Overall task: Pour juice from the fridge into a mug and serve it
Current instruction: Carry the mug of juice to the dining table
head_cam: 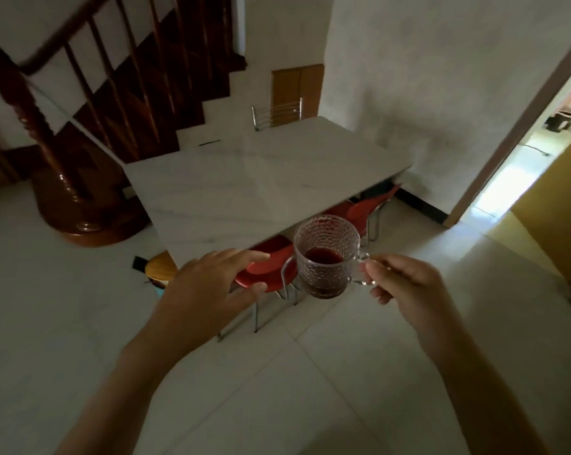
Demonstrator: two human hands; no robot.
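Note:
A clear textured glass mug [326, 254] with dark red juice in its lower part hangs in the air, just short of the near edge of a white marble table [244, 188]. My right hand [405, 284] pinches the mug's handle from the right. My left hand [211, 287] reaches forward to the left of the mug, fingers straight and spread, holding nothing and apart from the glass.
Red chairs [264, 270] with metal legs are tucked under the table's near side. A dark wooden staircase [80, 126] rises at the left. An open doorway [520, 152] and a yellow door lie at the right. A metal chair [277, 113] stands beyond the table. Pale tiled floor lies underfoot.

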